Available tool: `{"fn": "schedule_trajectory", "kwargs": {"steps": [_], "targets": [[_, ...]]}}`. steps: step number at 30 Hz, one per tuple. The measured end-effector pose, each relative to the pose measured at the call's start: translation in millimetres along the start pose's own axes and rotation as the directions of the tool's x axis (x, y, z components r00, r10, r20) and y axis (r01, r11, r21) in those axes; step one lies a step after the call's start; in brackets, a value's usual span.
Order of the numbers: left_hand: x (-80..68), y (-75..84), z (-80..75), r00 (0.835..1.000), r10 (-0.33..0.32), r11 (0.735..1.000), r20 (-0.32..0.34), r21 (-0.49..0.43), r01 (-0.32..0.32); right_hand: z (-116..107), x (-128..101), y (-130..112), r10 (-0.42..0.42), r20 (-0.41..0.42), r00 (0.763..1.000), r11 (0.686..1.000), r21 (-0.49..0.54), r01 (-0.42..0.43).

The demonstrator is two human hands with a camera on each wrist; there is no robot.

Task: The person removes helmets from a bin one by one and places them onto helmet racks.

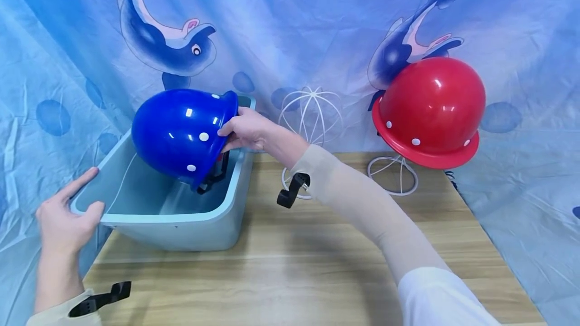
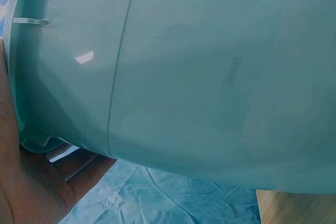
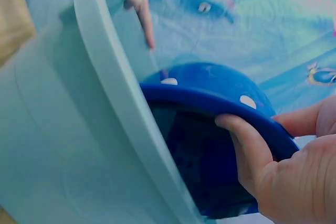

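While my right hand (image 1: 244, 132) pinches the blue helmet (image 1: 181, 135) by its brim, thumb inside, fingers curled over the edge, the shell hangs tilted over the tub (image 1: 172, 225), partly inside it at about 12 o'clock. My left hand (image 1: 65, 220) steadies the tub's near corner at 9 o'clock, thumb hooked over the rim, forefinger straight along it. This looks like the lift-out step, though I can't rule out lowering. Next I judge the brim must clear the far wall. An empty wire stand (image 1: 310, 114) waits on the bench (image 1: 317, 245); the red helmet (image 1: 430, 109) sits at 3 o'clock.
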State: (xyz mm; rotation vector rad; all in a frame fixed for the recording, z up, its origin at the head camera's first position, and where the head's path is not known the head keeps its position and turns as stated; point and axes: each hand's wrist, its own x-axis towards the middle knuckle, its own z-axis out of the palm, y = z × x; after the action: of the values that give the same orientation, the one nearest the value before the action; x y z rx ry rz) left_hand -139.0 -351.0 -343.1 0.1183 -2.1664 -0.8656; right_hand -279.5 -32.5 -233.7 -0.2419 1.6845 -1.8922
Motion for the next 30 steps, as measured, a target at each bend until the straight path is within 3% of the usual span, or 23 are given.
{"fn": "schedule_trajectory", "kwargs": {"steps": [10, 18, 24, 30], "targets": [[-3.1, -4.6, 1.1, 1.0, 0.011, 1.0, -0.001, -0.004, -0.011, 0.3, -31.4, 7.5, -0.145, -0.013, 0.989, 0.981, 0.128, 0.146], [-1.5, -3.8, 1.6, 1.0, 0.005, 1.0, -0.01, -0.006, -0.005, -7.8, -56.8, 5.2, -0.279, 0.038, 0.96, 0.941, 0.208, 0.266], [-0.6, -4.7, 3.2, 0.999, 0.022, 1.0, -0.026, 0.015, -0.021, -13.4, -73.3, -1.8, -0.377, 0.045, 0.925, 0.905, 0.23, 0.358], [-0.5, -5.1, 5.5, 0.999, 0.019, 1.0, -0.037, 0.01, -0.019, -25.2, -84.0, -5.8, -0.501, 0.042, 0.865, 0.843, 0.252, 0.476]]}}
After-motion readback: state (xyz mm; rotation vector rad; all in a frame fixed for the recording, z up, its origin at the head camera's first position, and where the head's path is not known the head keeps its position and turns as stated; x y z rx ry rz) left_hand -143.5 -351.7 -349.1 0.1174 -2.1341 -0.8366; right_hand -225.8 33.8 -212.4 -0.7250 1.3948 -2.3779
